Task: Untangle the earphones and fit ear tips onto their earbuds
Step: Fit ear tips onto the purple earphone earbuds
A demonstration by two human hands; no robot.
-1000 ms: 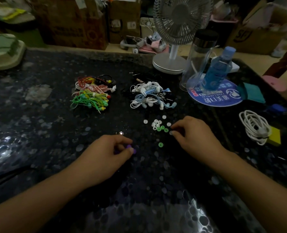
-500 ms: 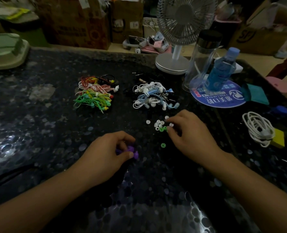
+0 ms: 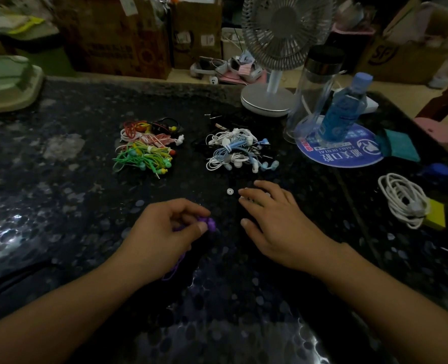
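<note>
Here the left hand (image 3: 165, 232) pinches the purple earbud (image 3: 209, 223) near table centre, its limp cord trailing toward 7 o'clock. The right hand (image 3: 275, 219), fingers spread flat, covers the loose ear tips (image 3: 229, 191) at its 11 o'clock; these look tiny, soft, best nipped by the rim

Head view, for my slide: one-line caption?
Left hand pinches purple earphones; right hand covers loose ear tips on the table.

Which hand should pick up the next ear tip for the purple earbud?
Probably the right hand: its open fingers rest beside the small white ring-shaped ear tip, while the left hand pinches the purple earbud.
</note>
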